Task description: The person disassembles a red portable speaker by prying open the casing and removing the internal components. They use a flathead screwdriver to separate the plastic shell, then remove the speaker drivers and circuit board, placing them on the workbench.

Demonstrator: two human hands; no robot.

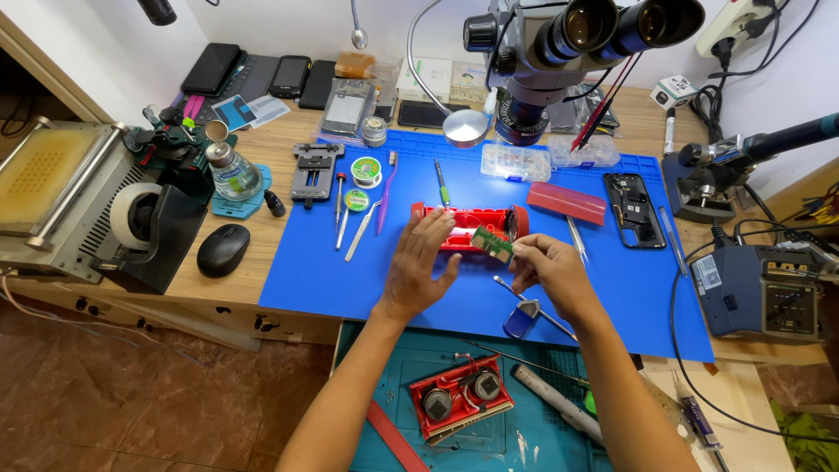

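**Q:** Hands first: what are they doing in the head view?

**A:** Both hands are working over a blue mat on a wooden bench. The left hand is lying palm down, fingers spread and loosely curled, on the left part of a red case. The right hand is pinching a small green board between thumb and fingertips.

**Q:** Where is the case lying, and which way is it running?

**A:** It is lying on the mat just beyond the hands, its long axis running left to right across the view. Its right end is sitting beside the board.

**Q:** Which hand is nearer to what?

**A:** The left hand is touching the case. The right hand is holding the board at the case's right end, just in front of it; I cannot tell whether board and case are touching.

**Q:** Anything close by?

**A:** A microscope is hanging over the far edge of the mat. Tweezers are lying to the left of the case. A red lid is lying to its right. A second red part is sitting on a teal mat, nearer the person.
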